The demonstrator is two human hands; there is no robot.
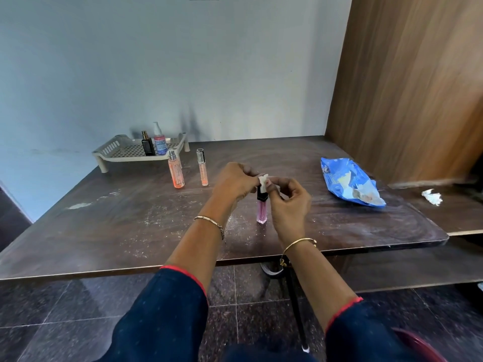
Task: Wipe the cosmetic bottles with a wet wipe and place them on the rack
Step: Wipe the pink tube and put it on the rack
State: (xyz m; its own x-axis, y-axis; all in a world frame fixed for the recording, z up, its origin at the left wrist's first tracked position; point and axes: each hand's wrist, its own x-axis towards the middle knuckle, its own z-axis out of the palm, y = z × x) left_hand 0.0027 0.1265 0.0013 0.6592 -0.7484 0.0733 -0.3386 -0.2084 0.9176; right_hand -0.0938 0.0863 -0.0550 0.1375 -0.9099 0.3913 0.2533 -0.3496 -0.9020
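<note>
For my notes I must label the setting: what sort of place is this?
Probably a plain room in a home or small office: a bare painted wall, a worn dark table, a wood-laminate panel on the right, and dark floor tiles.

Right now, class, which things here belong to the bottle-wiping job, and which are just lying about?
Job: wet wipe, pink bottle, wide orange bottle, slim orange bottle, rack, black bottle, pump bottle, blue wipes pack.
Lying about: crumpled white wad, wooden panel.
</note>
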